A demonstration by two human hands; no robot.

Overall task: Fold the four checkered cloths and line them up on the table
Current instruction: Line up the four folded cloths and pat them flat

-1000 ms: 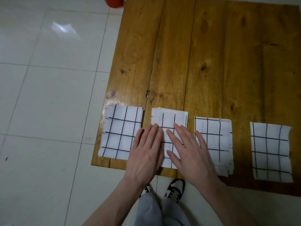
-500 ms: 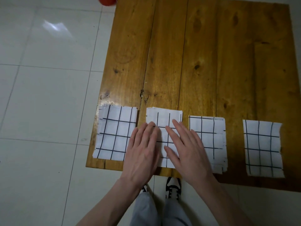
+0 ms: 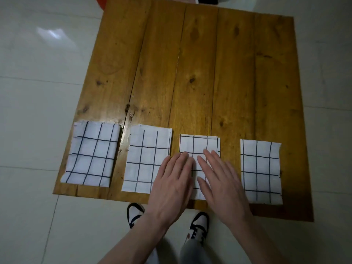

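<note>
Four folded white cloths with a dark grid lie in a row along the near edge of the wooden table [image 3: 190, 63]. From the left they are the first cloth [image 3: 91, 153], the second cloth [image 3: 146, 159], the third cloth [image 3: 200, 144] and the fourth cloth [image 3: 260, 171]. My left hand [image 3: 171, 185] lies flat with straight fingers on the left part of the third cloth and overlaps the right edge of the second cloth. Flat beside it, my right hand [image 3: 221, 185] presses the third cloth's right part. Most of the third cloth is hidden under both hands.
The table stands on a pale tiled floor [image 3: 38, 92]. My two shoes [image 3: 135, 216] show below the table's near edge. A red object [image 3: 99, 2] peeks in at the table's far left corner. A dark object [image 3: 207, 0] sits at the top edge.
Both hands have shifted right, from the second cloth onto the third cloth. The view has shifted too, so the row sits more centrally.
</note>
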